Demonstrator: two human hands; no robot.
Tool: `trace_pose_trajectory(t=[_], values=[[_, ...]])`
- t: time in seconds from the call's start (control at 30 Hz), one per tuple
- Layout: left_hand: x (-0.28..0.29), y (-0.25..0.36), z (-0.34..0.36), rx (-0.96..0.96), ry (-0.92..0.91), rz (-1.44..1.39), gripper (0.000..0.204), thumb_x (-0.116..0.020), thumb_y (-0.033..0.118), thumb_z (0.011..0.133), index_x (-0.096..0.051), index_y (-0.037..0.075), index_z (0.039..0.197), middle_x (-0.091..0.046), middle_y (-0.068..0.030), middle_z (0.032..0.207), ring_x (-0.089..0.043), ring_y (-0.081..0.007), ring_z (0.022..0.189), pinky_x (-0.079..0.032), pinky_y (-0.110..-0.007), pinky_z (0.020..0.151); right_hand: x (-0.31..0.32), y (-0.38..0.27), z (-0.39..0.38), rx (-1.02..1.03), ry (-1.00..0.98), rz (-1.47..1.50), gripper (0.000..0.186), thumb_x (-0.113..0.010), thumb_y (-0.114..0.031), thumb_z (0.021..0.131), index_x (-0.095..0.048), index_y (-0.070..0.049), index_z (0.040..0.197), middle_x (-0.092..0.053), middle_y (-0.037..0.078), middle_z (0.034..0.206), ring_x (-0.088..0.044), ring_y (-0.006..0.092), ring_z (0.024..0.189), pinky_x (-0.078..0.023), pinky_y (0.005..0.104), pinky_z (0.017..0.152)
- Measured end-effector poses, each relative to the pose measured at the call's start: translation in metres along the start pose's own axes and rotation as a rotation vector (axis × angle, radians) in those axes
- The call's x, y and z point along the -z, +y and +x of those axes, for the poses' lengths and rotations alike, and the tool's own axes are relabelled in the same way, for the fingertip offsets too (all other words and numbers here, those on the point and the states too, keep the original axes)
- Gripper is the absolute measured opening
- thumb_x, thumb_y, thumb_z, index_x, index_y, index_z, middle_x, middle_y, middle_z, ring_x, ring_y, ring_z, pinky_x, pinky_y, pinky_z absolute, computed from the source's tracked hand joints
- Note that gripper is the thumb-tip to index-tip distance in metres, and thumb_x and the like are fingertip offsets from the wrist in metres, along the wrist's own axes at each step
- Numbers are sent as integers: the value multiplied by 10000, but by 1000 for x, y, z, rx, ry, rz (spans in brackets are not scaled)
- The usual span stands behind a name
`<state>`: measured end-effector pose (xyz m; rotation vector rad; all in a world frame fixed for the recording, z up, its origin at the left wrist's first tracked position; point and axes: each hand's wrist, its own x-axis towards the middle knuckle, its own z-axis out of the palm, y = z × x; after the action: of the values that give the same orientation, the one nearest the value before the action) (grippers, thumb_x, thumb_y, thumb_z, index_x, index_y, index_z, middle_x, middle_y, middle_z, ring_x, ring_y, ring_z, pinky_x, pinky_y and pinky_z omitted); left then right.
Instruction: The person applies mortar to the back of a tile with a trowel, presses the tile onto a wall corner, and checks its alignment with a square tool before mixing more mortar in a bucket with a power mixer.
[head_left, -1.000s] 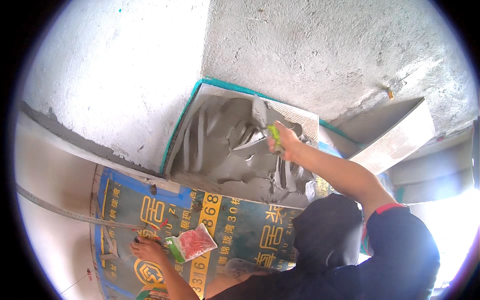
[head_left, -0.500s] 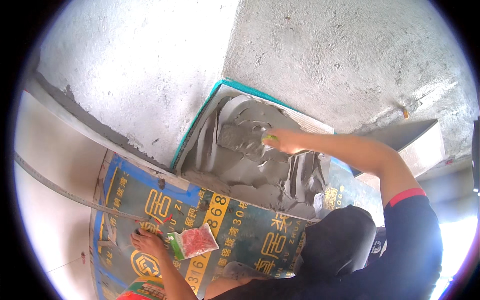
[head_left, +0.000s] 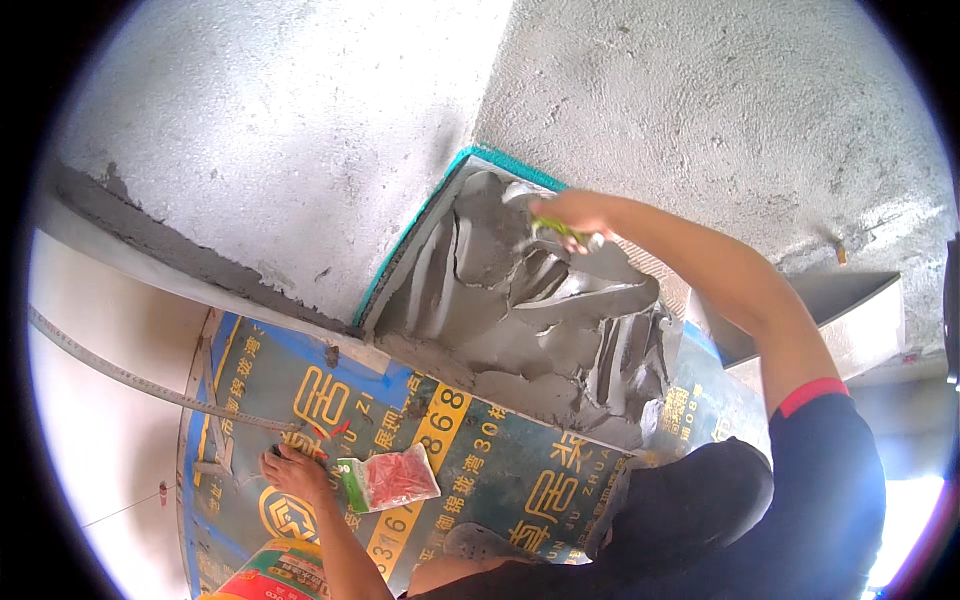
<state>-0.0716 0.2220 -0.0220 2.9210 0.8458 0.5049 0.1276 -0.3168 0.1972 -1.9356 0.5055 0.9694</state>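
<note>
My right hand (head_left: 575, 218) is closed around the yellow-green handle of a trowel (head_left: 552, 225), near the far corner of the mortar. Its blade is mostly hidden by the hand and mortar. Under it spreads thick wet grey mortar (head_left: 480, 350), ridged and uneven, on a slab with a teal edge strip (head_left: 400, 245) along the walls. At lower left, my left hand (head_left: 297, 474) rests on the printed floor sheet (head_left: 470, 480), fingers spread. Beside it lie a small clear bag of red plastic pieces (head_left: 400, 478) and a few loose red bits (head_left: 335, 430).
Rough plastered walls (head_left: 300, 130) meet behind the mortar. A pale tile (head_left: 860, 325) leans at the right wall. A tape measure's metal strip (head_left: 150, 390) curves across the left. A red and green bucket (head_left: 275, 570) stands by my left forearm; my dark-clothed knee (head_left: 700, 495) is close to the mortar.
My right hand and the trowel have moved up toward the far corner, and the mortar there is reshaped with fresh ridges. My left hand stays on the sheet. The view has shifted slightly.
</note>
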Motion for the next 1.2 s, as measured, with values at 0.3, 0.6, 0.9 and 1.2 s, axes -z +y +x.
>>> trace_pose_trajectory(t=[0.3, 0.6, 0.9, 1.2], values=[[12, 18, 4, 5, -17, -60, 397, -426, 334, 941, -498, -20, 1106, -487, -203, 1185, -448, -366, 1110, -365, -479, 899, -9, 6, -15, 380, 309, -928, 472, -370, -454, 930, -546, -50, 1098, -640, 170, 932, -619, 344, 867, -468, 429, 788], [5, 10, 2, 7, -5, 0, 418, -412, 331, 945, -492, -36, 1128, -490, -198, 1201, -447, -357, 1123, -363, -472, 915, 36, -8, 32, 115, 297, -327, 426, -414, -390, 919, -585, -5, 979, -593, 150, 698, -580, 246, 566, -452, 396, 515], [4, 9, -1, -25, 42, -11, 425, -399, 339, 954, -491, -37, 1130, -498, -199, 1183, -463, -368, 1092, -370, -479, 893, 44, 1, 49, -38, 218, 193, 242, -474, -256, 886, -538, -32, 820, -482, 78, 567, -467, 164, 436, -375, 324, 367], [8, 4, 0, 3, -7, -54, 412, -393, 334, 957, -489, -35, 1112, -494, -206, 1173, -460, -373, 1076, -363, -483, 889, 19, 60, -41, -131, 494, -244, 468, -439, -399, 874, -584, 6, 690, -561, 146, 577, -548, 237, 475, -425, 405, 503]])
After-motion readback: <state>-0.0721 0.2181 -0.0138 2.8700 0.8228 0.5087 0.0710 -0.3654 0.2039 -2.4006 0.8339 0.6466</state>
